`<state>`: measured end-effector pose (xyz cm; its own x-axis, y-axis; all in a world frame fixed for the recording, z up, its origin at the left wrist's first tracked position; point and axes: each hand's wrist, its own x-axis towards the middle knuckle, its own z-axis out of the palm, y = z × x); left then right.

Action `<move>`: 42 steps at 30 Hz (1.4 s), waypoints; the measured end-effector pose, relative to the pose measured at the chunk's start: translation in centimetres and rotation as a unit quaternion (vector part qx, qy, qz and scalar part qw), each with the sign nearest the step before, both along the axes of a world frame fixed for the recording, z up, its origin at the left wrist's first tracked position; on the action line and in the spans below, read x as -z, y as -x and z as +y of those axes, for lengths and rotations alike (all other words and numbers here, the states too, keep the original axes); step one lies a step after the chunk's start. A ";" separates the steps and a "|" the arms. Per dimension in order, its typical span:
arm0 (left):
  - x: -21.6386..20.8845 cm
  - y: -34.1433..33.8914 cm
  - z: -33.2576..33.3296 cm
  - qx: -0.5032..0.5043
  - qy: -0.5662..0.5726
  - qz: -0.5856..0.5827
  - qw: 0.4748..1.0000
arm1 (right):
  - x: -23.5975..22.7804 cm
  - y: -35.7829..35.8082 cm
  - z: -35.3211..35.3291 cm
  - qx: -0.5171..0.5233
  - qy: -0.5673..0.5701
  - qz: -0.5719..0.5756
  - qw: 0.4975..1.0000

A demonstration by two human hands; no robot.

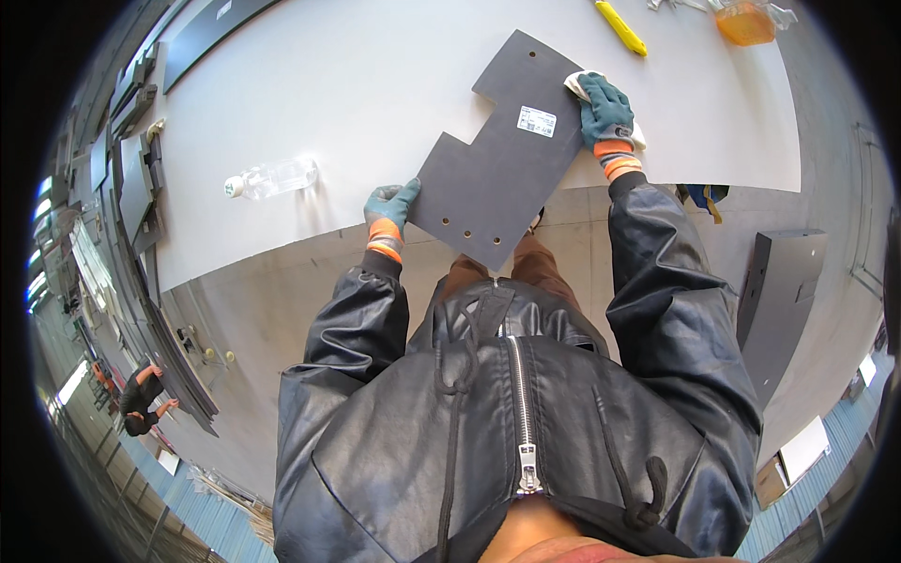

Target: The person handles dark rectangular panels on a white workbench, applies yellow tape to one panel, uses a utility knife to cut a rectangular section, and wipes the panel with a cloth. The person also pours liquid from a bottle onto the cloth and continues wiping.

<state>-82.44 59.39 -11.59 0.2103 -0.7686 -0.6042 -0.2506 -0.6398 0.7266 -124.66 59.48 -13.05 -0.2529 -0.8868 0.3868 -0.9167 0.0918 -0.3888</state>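
Note:
A dark grey flat panel [507, 169] with a notched side and several small holes lies tilted across the near edge of the white table, its lower corner jutting out over my legs. A white printed label [537, 121] is stuck on its upper face. My left hand [390, 205], in a green and orange work glove, grips the panel's left corner, thumb on top. My right hand [605, 111], gloved alike, is closed on a white cloth [575, 84] at the panel's right edge. The cloth pokes out on both sides of that hand; its middle is hidden.
On the white table [347, 103] lie a clear plastic bottle [277, 178], a yellow utility knife [621, 28] and a container of orange liquid [744, 22]. Dark panels [216, 38] sit far left. Another dark board [781, 305] stands at right. A person [144, 402] works at far left.

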 end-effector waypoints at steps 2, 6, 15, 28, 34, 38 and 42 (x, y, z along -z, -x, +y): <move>1.0 -1.1 0.5 -0.039 0.078 -0.013 0.996 | -0.1 -0.4 -0.1 0.001 -0.001 -0.010 1.000; 0.3 -1.5 2.9 -0.063 0.175 -0.096 0.978 | 0.0 -0.2 0.1 0.013 0.001 0.000 1.000; -2.2 4.2 10.6 -0.085 -0.200 0.480 0.850 | 0.0 -0.4 0.1 -0.003 0.022 0.014 1.000; -2.0 0.9 8.4 -0.013 -0.198 0.483 0.853 | -3.8 -24.1 14.0 -0.388 -0.117 -0.239 0.883; -1.7 0.7 8.7 -0.024 -0.227 0.421 0.878 | -6.6 -16.1 8.5 -0.238 -0.099 -0.451 0.855; -0.3 1.2 9.6 0.038 -0.226 0.407 0.884 | -5.4 -5.2 0.2 -0.033 0.058 -0.372 0.926; -1.6 2.2 9.3 -0.017 -0.235 0.485 0.842 | -2.5 0.3 -4.5 0.056 0.048 -0.065 0.995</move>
<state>-84.63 68.70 -10.04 -0.5407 -0.3991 -0.7405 0.3381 -0.9092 0.2431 -124.95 54.94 -10.53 -0.4010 -0.8108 0.4264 -0.8442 0.1464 -0.5157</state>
